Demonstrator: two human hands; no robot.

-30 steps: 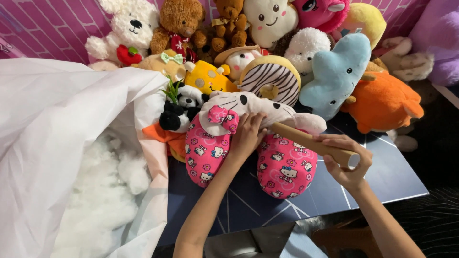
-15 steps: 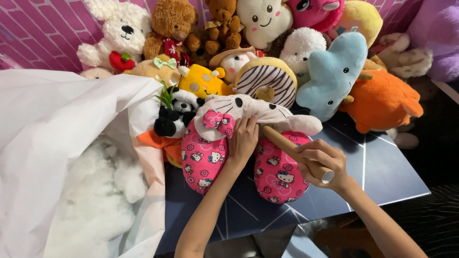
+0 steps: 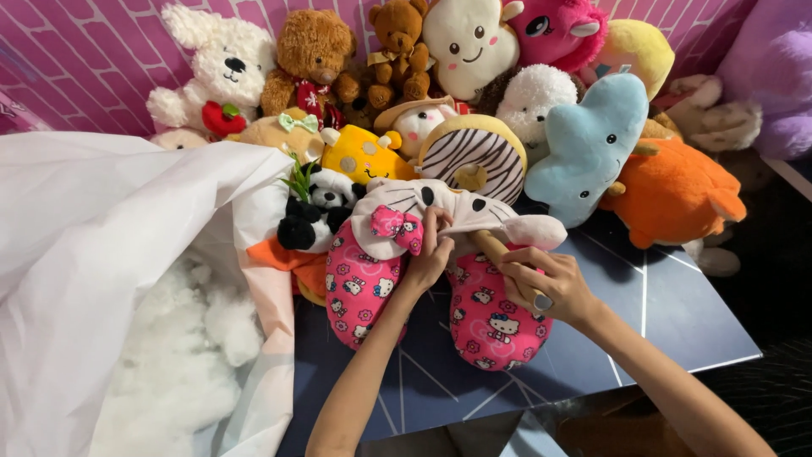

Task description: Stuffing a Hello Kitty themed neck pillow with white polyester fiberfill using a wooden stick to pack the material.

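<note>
Covering dark blue tabletop (image 3: pixel 677 322), plush toys (image 3: pixel 584 144), pink brick-pattern wall (image 3: pixel 93 59) behind

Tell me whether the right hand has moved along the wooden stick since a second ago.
Yes. The right hand has slid up the wooden stick toward the pink cat neck pillow, closing on the left hand that pinches its white head.

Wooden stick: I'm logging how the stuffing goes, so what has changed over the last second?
The wooden stick has gone deeper into the pink cat-print plush: less of it shows, and the right hand gripping it has moved in close to the opening. The left hand still pinches the white fabric there. The white bag of stuffing and the plush toys behind lie as before.
</note>
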